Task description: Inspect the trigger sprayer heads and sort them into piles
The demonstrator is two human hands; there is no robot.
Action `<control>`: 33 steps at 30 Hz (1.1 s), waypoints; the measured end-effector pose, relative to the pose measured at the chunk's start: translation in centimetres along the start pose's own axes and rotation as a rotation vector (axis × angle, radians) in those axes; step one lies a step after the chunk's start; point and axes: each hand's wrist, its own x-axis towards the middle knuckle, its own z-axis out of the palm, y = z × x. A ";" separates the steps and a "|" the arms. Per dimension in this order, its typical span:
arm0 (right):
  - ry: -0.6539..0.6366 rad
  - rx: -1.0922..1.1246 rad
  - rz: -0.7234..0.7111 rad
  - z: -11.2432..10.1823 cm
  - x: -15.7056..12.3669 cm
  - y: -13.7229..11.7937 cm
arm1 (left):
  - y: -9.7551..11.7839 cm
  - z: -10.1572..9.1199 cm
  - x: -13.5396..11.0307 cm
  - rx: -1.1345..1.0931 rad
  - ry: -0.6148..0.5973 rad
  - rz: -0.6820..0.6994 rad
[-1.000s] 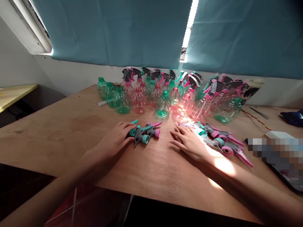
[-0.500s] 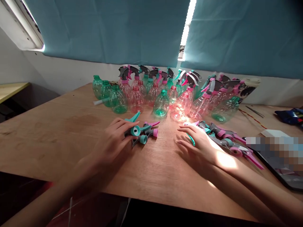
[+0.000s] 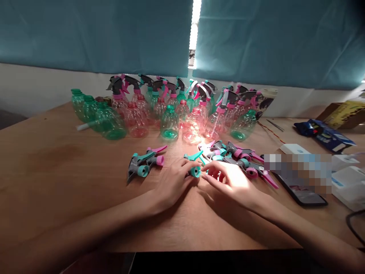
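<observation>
My left hand (image 3: 173,180) is closed around a trigger spray head (image 3: 195,171) with a teal collar and lever, just above the table. The open end of its collar faces right. My right hand (image 3: 228,179) is beside that collar, its fingers curved and thumb apart, with nothing visible between them; whether the fingertips touch the collar I cannot tell. Left of my left hand lie two more spray heads, one with a teal collar (image 3: 143,171) and one with a pink collar (image 3: 160,160). Behind my right hand is a pile of pink and teal spray heads (image 3: 242,154).
Green bottles (image 3: 111,123) and pink bottles (image 3: 138,123) stand along the back, several topped with spray heads. A green bottle (image 3: 242,127) leans at the right. A phone (image 3: 302,192), white boxes (image 3: 350,186) and a blue packet (image 3: 323,135) lie on the right side.
The view has turned right. My left hand has moved right, away from the two spray heads, carrying the teal one. My right hand has come close to it, fingers more curled.
</observation>
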 end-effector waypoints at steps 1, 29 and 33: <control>-0.003 0.019 0.029 0.0 0.2 0.5 | -0.2 0.4 0.2 -0.008 -0.001 0.008; -0.016 0.314 0.078 2.2 0.4 1.9 | -0.6 0.0 1.0 -0.329 -0.010 -0.144; 0.004 0.288 0.038 2.1 0.3 2.0 | -0.3 0.1 0.9 -0.364 -0.033 -0.134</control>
